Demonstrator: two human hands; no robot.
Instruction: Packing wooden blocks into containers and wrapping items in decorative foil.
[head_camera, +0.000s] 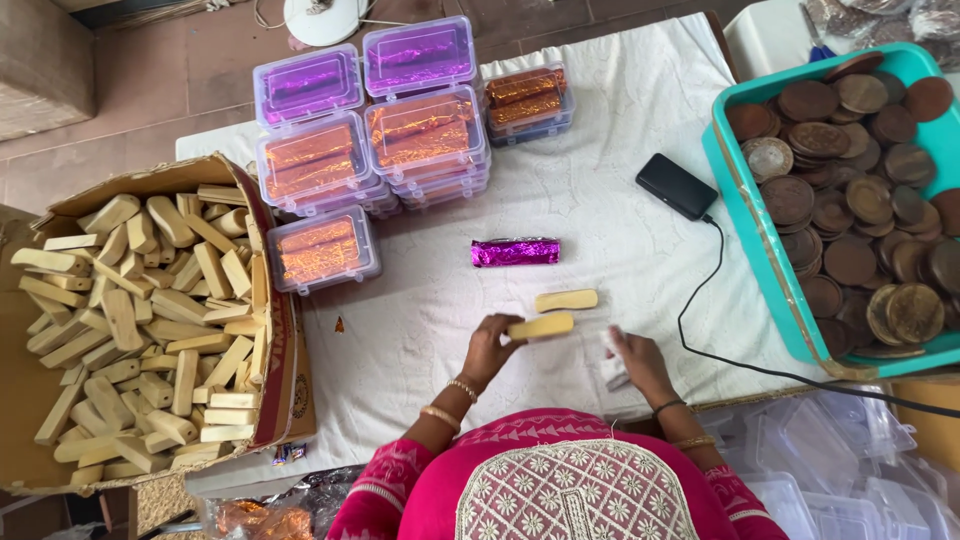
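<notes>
Wooden stick (541, 326), partly behind fingers (497, 338)

A white cloth (620, 130) covers the table. Pale tan wooden sticks (150, 320) fill the brown cardboard box (285, 390) at its left edge. Clear boxes with lilac lids (390, 120) near the far edge show purple foil or orange foil inside. A shiny purple foil roll (515, 251) lies mid-cloth. Dark brown discs (850, 200) fill a teal tub (745, 240) at the right edge, beside a black device (676, 186) with a black cable (700, 320). The person's top (560, 480) is magenta with white embroidered lattice.
</notes>
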